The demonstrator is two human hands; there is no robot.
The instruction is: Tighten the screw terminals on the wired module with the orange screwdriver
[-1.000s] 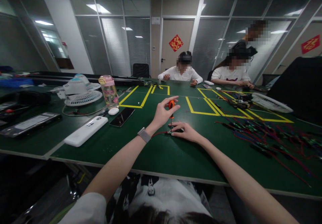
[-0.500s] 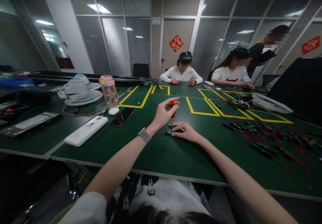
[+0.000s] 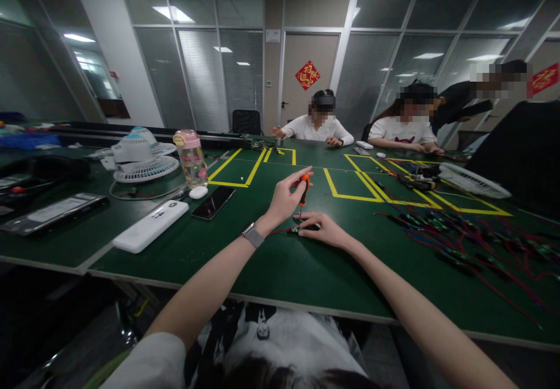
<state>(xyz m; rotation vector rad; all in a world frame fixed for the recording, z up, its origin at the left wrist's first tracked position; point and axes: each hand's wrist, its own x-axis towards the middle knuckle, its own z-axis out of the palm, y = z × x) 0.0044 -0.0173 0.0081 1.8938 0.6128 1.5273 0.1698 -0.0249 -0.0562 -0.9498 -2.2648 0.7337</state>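
Screwdriver [image 3: 305, 191] in L hand [image 3: 284, 197]

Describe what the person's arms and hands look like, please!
A short white sleeve covers the upper left arm; a silvery-grey band, perhaps a watch, circles its wrist. The right arm shows no sleeve or band. No gloves cover the fingers.

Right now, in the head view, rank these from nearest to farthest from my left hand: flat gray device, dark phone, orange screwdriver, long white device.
1. Orange screwdriver: held in your left hand.
2. Dark phone: left of that hand.
3. Long white device: farther left, closer to you.
4. Flat gray device: far left.
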